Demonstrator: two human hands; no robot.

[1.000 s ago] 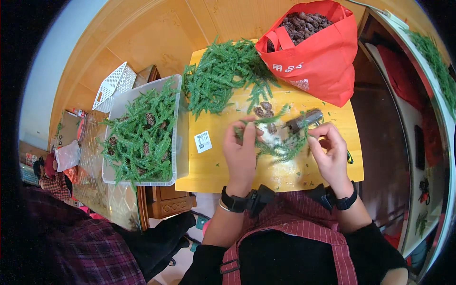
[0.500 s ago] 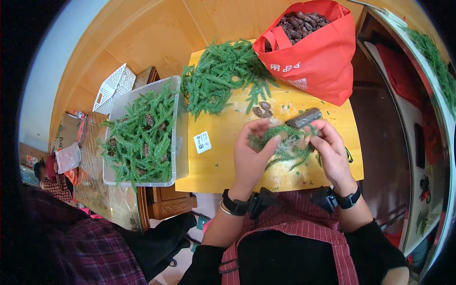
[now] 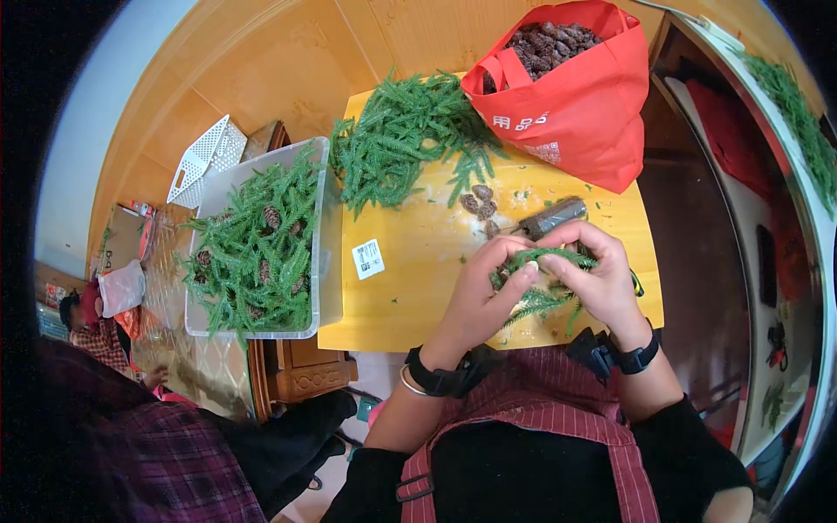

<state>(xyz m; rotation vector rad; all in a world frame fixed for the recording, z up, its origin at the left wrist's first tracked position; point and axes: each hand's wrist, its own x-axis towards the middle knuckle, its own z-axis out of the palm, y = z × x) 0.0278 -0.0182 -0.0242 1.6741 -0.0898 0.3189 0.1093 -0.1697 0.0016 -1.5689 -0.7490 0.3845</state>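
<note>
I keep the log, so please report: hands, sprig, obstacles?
Left hand and right hand both holding green sprig. Sprig partly hidden. Dark bundle and loose pinecones just beyond hands.

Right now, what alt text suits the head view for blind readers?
A person's left hand and right hand hold a green sprig above a yellow table. To the left stands a translucent plastic bin of green sprigs and brown pinecones; farther back, a green sprig heap lies beside a red fabric bag of dark pinecones.
</note>
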